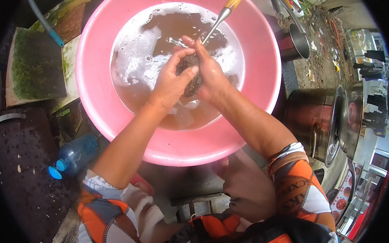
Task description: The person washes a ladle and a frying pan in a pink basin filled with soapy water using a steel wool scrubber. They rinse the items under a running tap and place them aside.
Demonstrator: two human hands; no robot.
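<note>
A dark, rough clump is cupped between the half-curled left hand and right hand, a wood-handled utensil right beside. Dark lettering's printed on the right sleeve.

Small pale and yellow scraps litter the dirt ground.

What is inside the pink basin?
Brown water with white foam. Over it, the left hand and right hand surround a dark, rough object. Cloudy water hides the bottom; the hands partly cover the object.
</note>
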